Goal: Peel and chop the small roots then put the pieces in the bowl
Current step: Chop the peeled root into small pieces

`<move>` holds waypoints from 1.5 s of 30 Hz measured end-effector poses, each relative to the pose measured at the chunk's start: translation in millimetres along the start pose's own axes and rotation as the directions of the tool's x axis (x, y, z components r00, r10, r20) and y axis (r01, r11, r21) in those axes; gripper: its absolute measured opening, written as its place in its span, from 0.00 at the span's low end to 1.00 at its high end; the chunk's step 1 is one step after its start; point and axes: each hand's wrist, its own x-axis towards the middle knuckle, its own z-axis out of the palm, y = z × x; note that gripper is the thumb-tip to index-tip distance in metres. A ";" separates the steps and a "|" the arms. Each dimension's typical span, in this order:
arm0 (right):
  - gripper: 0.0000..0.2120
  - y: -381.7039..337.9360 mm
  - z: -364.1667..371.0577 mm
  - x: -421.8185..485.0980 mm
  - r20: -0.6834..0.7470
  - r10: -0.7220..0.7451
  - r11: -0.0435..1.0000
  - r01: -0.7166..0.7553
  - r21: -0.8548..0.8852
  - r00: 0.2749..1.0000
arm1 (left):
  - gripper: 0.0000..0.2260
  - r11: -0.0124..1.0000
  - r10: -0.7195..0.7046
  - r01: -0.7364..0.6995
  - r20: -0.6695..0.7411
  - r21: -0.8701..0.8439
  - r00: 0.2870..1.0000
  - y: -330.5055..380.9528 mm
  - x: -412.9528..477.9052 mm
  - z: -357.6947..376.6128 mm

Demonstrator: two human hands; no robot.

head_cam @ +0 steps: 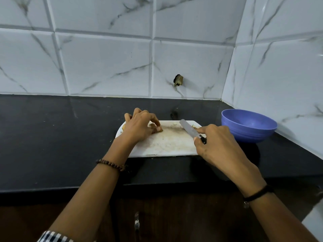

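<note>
Fingers (158, 129) of left hand (139, 127) pin root (124, 126) (right hand (216, 142) grips knife (187, 129)).

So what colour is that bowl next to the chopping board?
The bowl is a bluish purple all over, plain with no pattern. The head view shows it best.

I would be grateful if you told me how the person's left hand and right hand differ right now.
The left hand curls its fingers down onto the cutting board, whatever lies beneath mostly hidden; the right hand grips a knife, forefinger along the blade. The left wrist wears a brown bead bracelet; the right wrist a black band. Both are over the board.
</note>
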 end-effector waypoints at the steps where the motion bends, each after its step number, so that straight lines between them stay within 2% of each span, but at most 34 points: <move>1: 0.18 -1.3 0.4 0.6 -0.009 -0.017 1.000 0.017 0.012 1.000 | 0.09 1.000 0.006 -0.006 -0.014 -0.023 1.000 0.8 -0.3 0.1; 6: 0.16 -14.0 5.3 4.9 0.048 -0.064 0.998 0.063 0.030 0.997 | 0.06 0.993 0.049 -0.055 -0.061 -0.109 0.997 1.1 0.2 3.5; 11: 0.17 -8.7 6.2 1.5 0.003 -0.024 0.999 0.024 0.031 1.000 | 0.06 0.990 0.045 -0.052 -0.059 -0.131 0.997 3.1 1.7 6.3; 17: 0.17 -15.5 1.0 -8.2 0.007 -0.079 0.988 0.077 0.136 0.997 | 0.03 0.996 0.023 -0.033 -0.121 -0.087 0.992 5.2 1.1 10.0; 22: 0.15 -23.1 5.0 -10.0 0.009 -0.110 0.980 0.107 0.166 0.994 | 0.05 1.000 -0.011 0.009 -0.143 -0.014 0.990 4.6 1.1 11.8; 27: 0.17 -23.7 12.9 -3.7 0.014 -0.105 0.988 0.103 0.117 0.994 | 0.05 0.999 -0.037 0.036 -0.071 -0.014 0.997 4.9 4.2 9.0; 36: 0.14 -32.0 15.2 5.6 0.070 -0.114 0.991 0.108 0.081 0.991 | 0.06 0.997 -0.065 0.059 -0.112 -0.055 0.992 6.5 4.7 10.5; 40: 0.13 -35.1 13.0 3.8 0.083 -0.132 0.991 0.131 0.014 0.988 | 0.06 0.997 -0.063 0.057 -0.116 -0.055 0.991 6.5 3.7 9.6; 45: 0.11 -37.3 8.5 -6.1 0.166 -0.107 0.992 0.116 -0.046 0.980 | 0.05 0.996 -0.072 0.065 -0.115 -0.064 0.991 7.7 1.9 7.2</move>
